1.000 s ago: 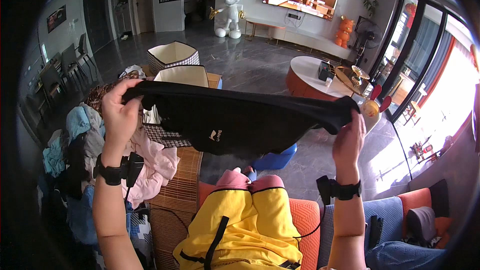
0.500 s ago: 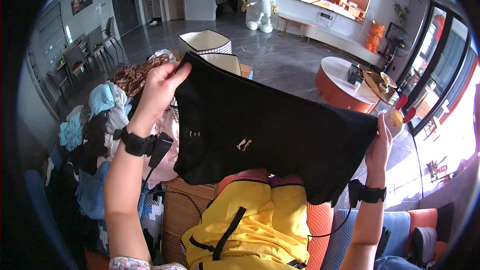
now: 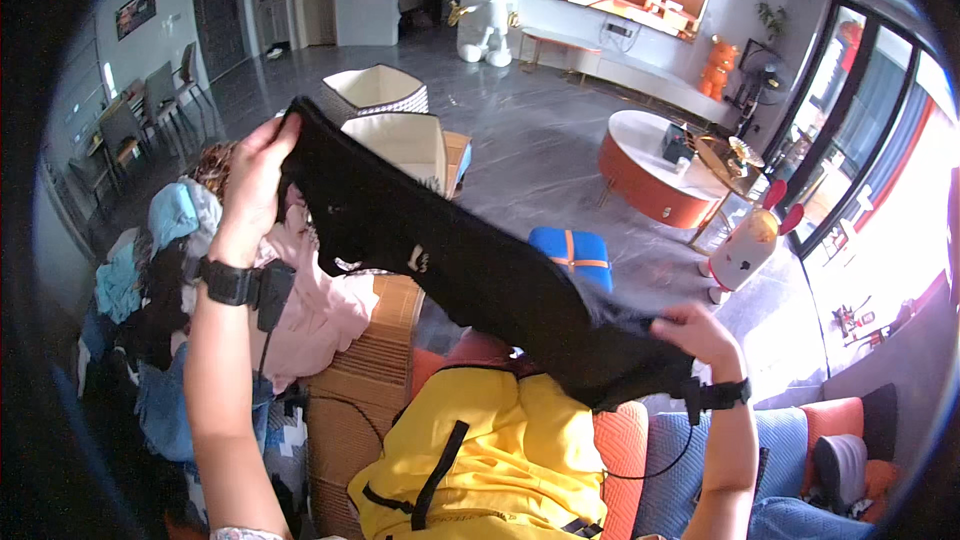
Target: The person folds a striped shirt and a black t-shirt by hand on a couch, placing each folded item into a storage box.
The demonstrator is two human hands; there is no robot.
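Note:
A black garment [image 3: 480, 275] with a small pale print stretches slantwise in the air between my hands; its kind is not clear. My left hand [image 3: 258, 175] is closed, pinching its upper left corner between thumb and fingers. At the lower right end my right hand [image 3: 708, 342] has its fingers bent over the cloth, the thumb mostly hidden. The garment sags in folds toward the right. Below it, a bright yellow piece of clothing [image 3: 470, 450] with black straps lies close to me.
Heaped clothes [image 3: 175, 270] lie at the left, a pink garment [image 3: 320, 305] among them. Two pale fabric bins [image 3: 400, 140] stand ahead. Beyond are a blue box [image 3: 570, 245] with an orange strap and a round-ended low table [image 3: 650, 160]. Quilted cushions [image 3: 725, 460] lie at right.
The garment has tilted and narrowed into folds, its right end dropping. My right hand has moved down and left, my left hand slightly left. The view has shifted, uncovering the blue box.

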